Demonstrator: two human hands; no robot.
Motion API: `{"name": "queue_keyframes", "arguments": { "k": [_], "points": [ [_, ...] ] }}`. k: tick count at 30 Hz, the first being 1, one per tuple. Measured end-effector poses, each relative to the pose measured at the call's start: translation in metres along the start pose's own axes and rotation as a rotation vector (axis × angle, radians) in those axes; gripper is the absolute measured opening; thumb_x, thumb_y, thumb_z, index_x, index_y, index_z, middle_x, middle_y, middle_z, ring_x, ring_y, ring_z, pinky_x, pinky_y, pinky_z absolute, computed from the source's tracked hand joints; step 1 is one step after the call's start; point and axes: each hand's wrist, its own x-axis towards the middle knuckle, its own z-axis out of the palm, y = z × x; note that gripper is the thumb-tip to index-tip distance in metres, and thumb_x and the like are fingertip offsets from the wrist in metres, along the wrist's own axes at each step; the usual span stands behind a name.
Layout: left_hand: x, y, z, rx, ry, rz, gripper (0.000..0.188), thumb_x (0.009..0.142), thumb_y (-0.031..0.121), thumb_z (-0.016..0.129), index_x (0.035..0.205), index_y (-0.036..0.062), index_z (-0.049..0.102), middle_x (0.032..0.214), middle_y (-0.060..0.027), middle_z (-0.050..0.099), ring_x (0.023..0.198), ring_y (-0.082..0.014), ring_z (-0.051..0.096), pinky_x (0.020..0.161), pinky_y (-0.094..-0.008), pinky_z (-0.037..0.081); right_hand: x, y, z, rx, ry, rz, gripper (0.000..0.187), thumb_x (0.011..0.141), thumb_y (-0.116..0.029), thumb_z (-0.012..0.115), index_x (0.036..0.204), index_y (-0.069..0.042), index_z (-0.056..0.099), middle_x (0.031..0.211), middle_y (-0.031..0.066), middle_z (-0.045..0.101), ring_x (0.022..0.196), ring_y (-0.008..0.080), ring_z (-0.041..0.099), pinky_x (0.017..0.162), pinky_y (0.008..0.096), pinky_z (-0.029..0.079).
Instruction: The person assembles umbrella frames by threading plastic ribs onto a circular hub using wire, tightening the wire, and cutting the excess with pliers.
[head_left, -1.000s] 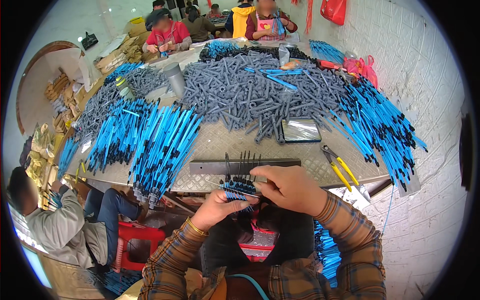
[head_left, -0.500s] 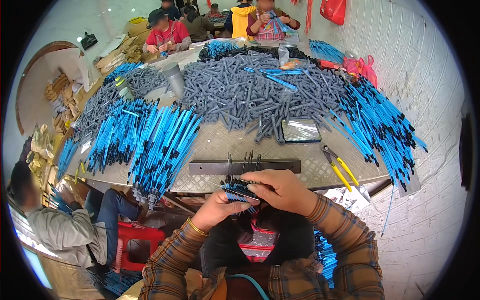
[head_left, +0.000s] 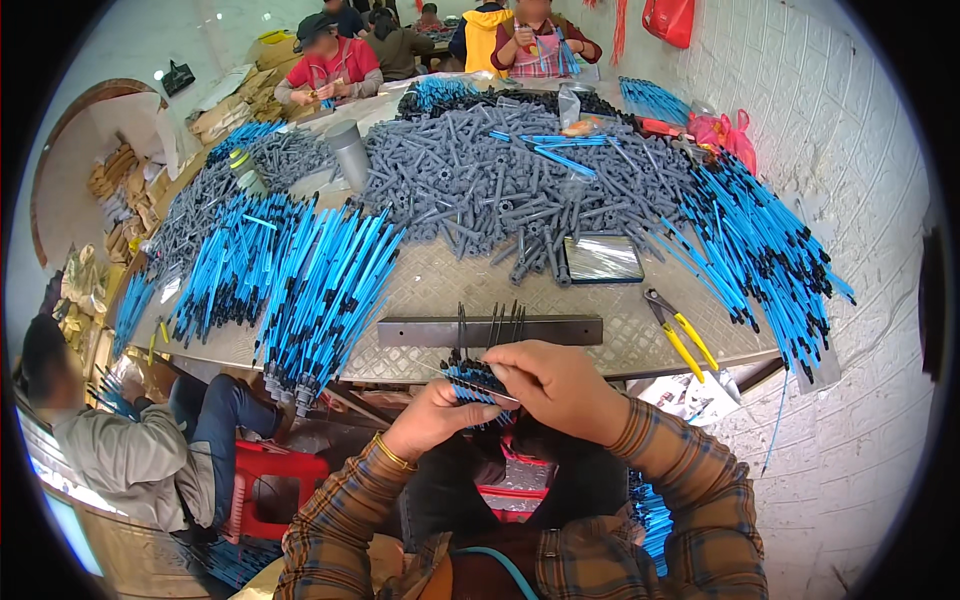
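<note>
Dark bar (head_left: 425,333) ahead of hands (head_left: 560,388), open tabletop (head_left: 445,285) behind, grey heap (head_left: 480,180) beyond, blue rods (head_left: 325,285) left

Bundle of slim blue rods with black end fittings (head_left: 470,378): packed side by side in a row, gripped in left hand (head_left: 430,418), held between both hands. Lower ends hang below the grip, partly hidden. Thin dark pins (head_left: 462,325) stick up past the black fittings, roughly upright, uneven spacing, gaps between some. Narrow pale straight strip (head_left: 487,389) lies slantwise across the bundle, right end lower. Right hand (head_left: 568,385) fingertips at the bundle's right side; exact contact hidden.
</note>
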Motion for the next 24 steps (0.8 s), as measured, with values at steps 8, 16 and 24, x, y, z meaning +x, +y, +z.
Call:
{"name": "queue_keyframes", "arguments": {
  "k": [8,16,24],
  "points": [
    [0.001,-0.003,-0.001,0.028,-0.02,-0.024,0.02,0.086,0.007,0.06,0.105,0.005,0.065,0.093,0.0025,0.065,0.086,-0.0055,0.056,0.076,-0.0222,0.045,0.012,-0.007,-0.018,-0.14,-0.083,-0.137,0.02,0.082,-0.018,0.06,0.1,-0.01,0.061,0.077,0.0103,0.059,0.067,0.0297,0.059,0.058,0.0362,0.047],
    [0.002,0.001,0.001,0.07,-0.049,-0.011,0.02,0.086,0.008,0.061,0.106,0.0073,0.065,0.088,0.0064,0.063,0.075,-0.0009,0.051,0.064,-0.0183,0.043,0.022,-0.017,-0.028,-0.263,-0.226,-0.126,0.02,0.082,-0.02,0.058,0.101,-0.011,0.061,0.076,0.0105,0.055,0.064,0.0301,0.057,0.056,0.038,0.046],
    [-0.001,-0.003,0.001,0.052,-0.029,-0.018,0.021,0.086,0.009,0.061,0.106,0.0076,0.065,0.086,0.0071,0.061,0.072,-0.0003,0.049,0.062,-0.0181,0.042,0.017,-0.014,-0.012,-0.2,-0.089,-0.015,0.02,0.082,-0.018,0.056,0.1,-0.01,0.062,0.076,0.0115,0.055,0.066,0.0298,0.057,0.059,0.0372,0.046]
  ]
}}
